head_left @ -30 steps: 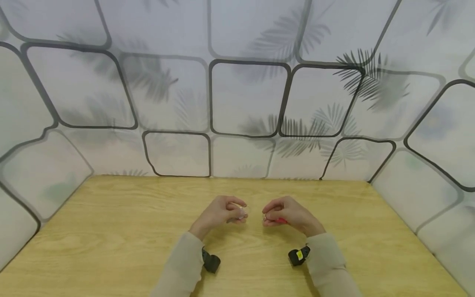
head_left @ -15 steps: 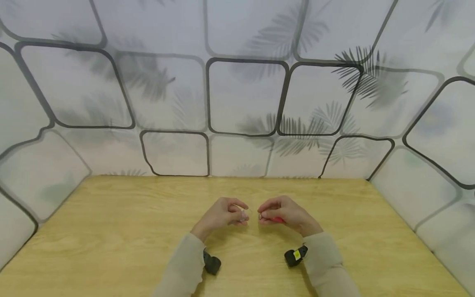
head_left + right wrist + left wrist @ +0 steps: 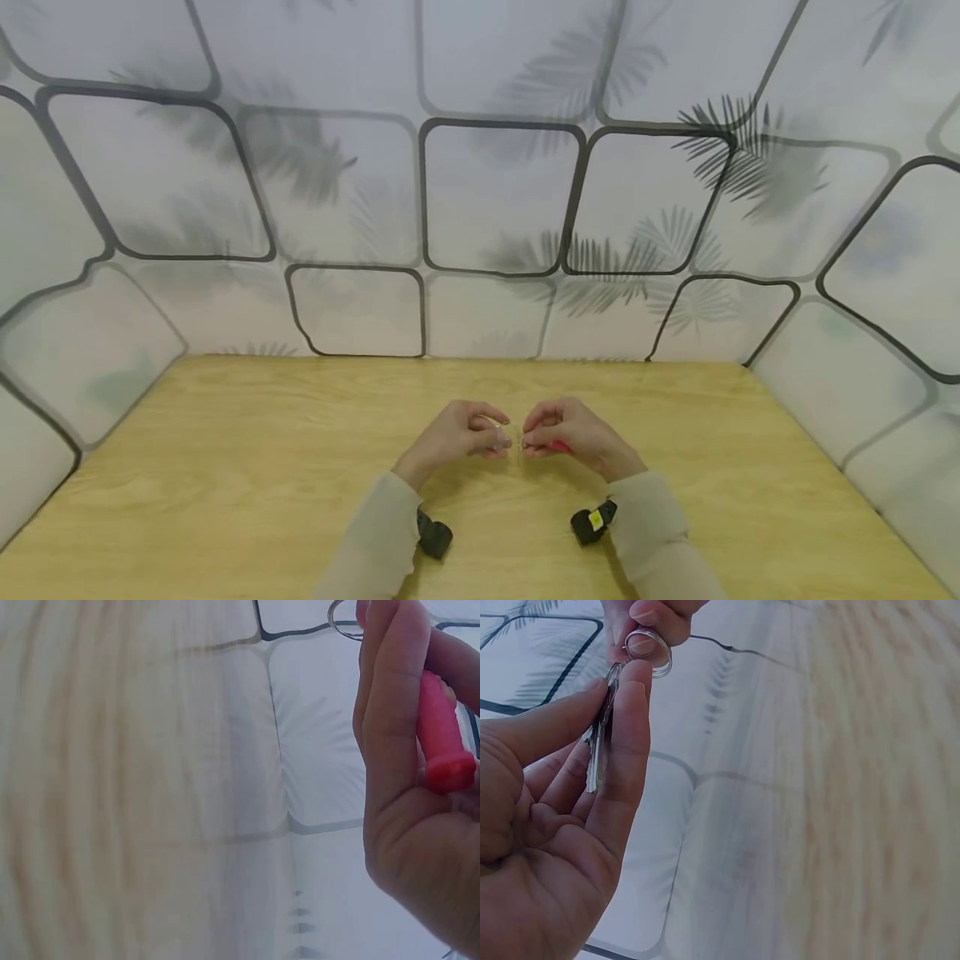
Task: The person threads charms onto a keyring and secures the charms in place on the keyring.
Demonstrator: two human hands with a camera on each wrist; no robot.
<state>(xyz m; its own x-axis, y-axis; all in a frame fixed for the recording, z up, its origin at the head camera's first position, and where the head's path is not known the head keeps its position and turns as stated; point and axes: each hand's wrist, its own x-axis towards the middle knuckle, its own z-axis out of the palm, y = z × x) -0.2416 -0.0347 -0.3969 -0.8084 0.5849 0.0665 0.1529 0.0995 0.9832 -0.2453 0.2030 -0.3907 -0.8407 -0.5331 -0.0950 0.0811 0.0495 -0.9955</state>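
Observation:
My left hand (image 3: 463, 433) pinches silver keys (image 3: 598, 746) between thumb and fingers, their toothed blades pointing back towards the palm. Beyond those fingertips, in the left wrist view, a metal split ring (image 3: 665, 660) stands out from the fingers of my right hand (image 3: 573, 429), which pinches it. A pink and red rubbery fob (image 3: 441, 727) lies in the right palm, partly covered by the fingers. Both hands face each other a little above the wooden table, fingertips almost meeting. The top of the keys is hidden near the left fingertips.
The pale wooden table (image 3: 262, 467) spreads around both hands. Patterned white cloth walls (image 3: 495, 200) close it off at the back and sides. A black wrist camera (image 3: 435, 537) hangs under the left sleeve and another camera (image 3: 591, 527) under the right.
Both hands have drawn closer together, the right one moving left and the left one slightly right. Each keeps its hold, the left on the keys and the right on the ring.

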